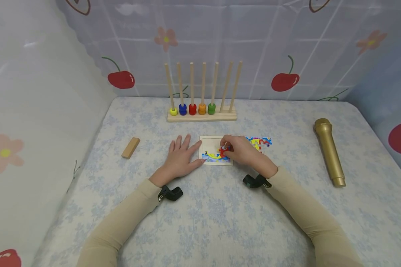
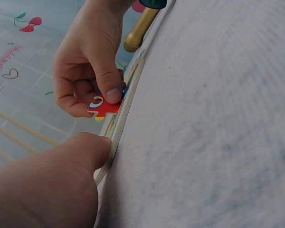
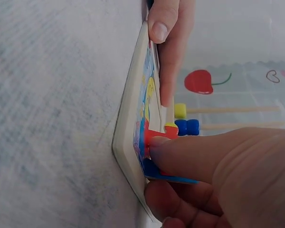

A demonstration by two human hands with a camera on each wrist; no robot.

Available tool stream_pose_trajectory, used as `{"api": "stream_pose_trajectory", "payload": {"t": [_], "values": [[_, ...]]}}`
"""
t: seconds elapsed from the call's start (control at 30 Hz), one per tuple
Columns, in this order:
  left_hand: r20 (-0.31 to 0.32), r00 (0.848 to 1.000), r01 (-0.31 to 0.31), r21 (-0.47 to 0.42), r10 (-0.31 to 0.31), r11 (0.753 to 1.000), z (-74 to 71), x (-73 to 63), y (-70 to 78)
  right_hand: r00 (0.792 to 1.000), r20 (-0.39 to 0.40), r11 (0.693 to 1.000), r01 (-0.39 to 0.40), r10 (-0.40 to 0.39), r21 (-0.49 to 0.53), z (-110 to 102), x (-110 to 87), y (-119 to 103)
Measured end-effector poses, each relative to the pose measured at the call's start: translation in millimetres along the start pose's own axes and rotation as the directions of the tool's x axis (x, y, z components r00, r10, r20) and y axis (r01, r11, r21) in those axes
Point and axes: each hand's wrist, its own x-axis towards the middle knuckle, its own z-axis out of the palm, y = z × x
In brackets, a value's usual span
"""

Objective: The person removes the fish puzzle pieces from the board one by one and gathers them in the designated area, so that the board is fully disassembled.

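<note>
- My right hand (image 1: 242,149) pinches a red puzzle piece (image 2: 104,109) over the wooden tray (image 1: 208,143).
- My left hand (image 1: 179,158), fingers spread, touches the tray, midway between the worktop (image 1: 214,215)'s side edges.
- Loose pieces (image 1: 266,141) lie right of it; a peg rack (image 1: 202,117) stands near the far edge.

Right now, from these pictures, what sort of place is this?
Perhaps a children's play or learning corner, though I cannot be certain: the table holds a jigsaw tray and a peg stand with coloured beads, before a cherry-printed backdrop.
</note>
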Motion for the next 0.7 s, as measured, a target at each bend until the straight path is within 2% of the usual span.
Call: {"api": "stream_pose_trajectory", "payload": {"t": [0.7], "values": [[-0.007, 1.0, -0.004, 0.008, 0.004, 1.0, 0.3, 0.1, -0.5, 0.999, 0.029, 0.999, -0.039, 0.037, 0.039, -3.6, 0.9, 0.8]]}}
